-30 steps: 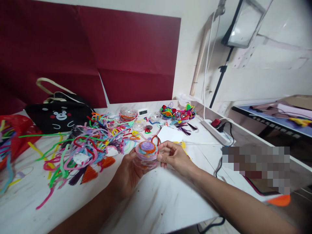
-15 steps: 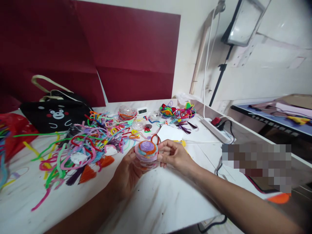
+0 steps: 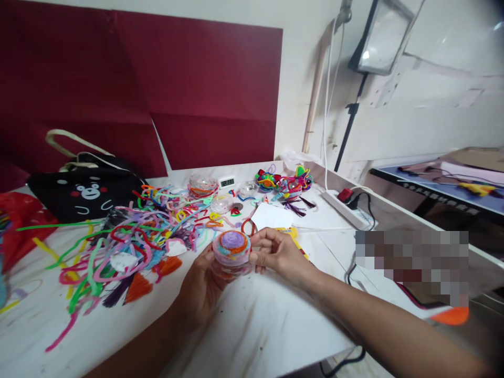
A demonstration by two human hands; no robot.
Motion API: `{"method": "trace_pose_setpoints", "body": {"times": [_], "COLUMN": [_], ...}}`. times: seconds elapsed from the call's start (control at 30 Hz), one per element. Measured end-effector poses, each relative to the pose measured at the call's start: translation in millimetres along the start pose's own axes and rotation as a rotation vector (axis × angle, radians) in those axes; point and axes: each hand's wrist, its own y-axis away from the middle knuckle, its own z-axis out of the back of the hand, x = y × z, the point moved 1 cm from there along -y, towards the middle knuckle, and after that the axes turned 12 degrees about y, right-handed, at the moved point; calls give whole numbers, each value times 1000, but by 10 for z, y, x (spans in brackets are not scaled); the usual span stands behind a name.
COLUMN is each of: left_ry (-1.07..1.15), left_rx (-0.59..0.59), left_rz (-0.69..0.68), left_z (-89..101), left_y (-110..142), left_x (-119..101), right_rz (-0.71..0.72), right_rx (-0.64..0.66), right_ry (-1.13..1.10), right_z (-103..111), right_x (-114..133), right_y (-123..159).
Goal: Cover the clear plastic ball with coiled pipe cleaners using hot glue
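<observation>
Above the table's front half, I hold a clear plastic ball (image 3: pixel 232 254) whose upper part is wrapped in coiled pipe cleaners: purple on top, then orange, blue and pink. My left hand (image 3: pixel 202 286) cups it from the left and below, fingers partly hidden behind it. On the right side, the thumb and fingers of my right hand (image 3: pixel 275 252) are closed against the wrapped rim; whether they also pinch a loose pipe-cleaner end cannot be made out. Left of the hands lies a tangled heap of coloured pipe cleaners (image 3: pixel 134 231), with orange and purple tassels (image 3: pixel 138 286) at its near edge.
Behind the hands are a white card (image 3: pixel 271 215), clear plastic domes (image 3: pixel 222 203), a small digital clock (image 3: pixel 227 182) and decorated pipe-cleaner balls (image 3: pixel 293 184). A black bag (image 3: pixel 88 194) stands back left. A power strip (image 3: pixel 346 207) lies along the right ledge.
The whole view has shifted slightly, so things appear a little further left. Both hands keep the same hold on the ball, with little visible change in its pose.
</observation>
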Motion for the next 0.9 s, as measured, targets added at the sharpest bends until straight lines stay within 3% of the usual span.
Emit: {"method": "trace_pose_setpoints", "body": {"times": [0.37,0.7,0.9], "left_ry": [19,13,20], "left_rx": [-12,125,127], "left_rz": [-26,-12,4], "left_z": [0,47,-5], "left_y": [10,-19,5], "left_x": [34,23,0], "right_rz": [12,8,-6], "right_rx": [42,60,30], "right_ry": [6,-4,1], "right_z": [35,53,26], "right_x": [-46,-61,-38], "right_y": [-30,-36,-20]}}
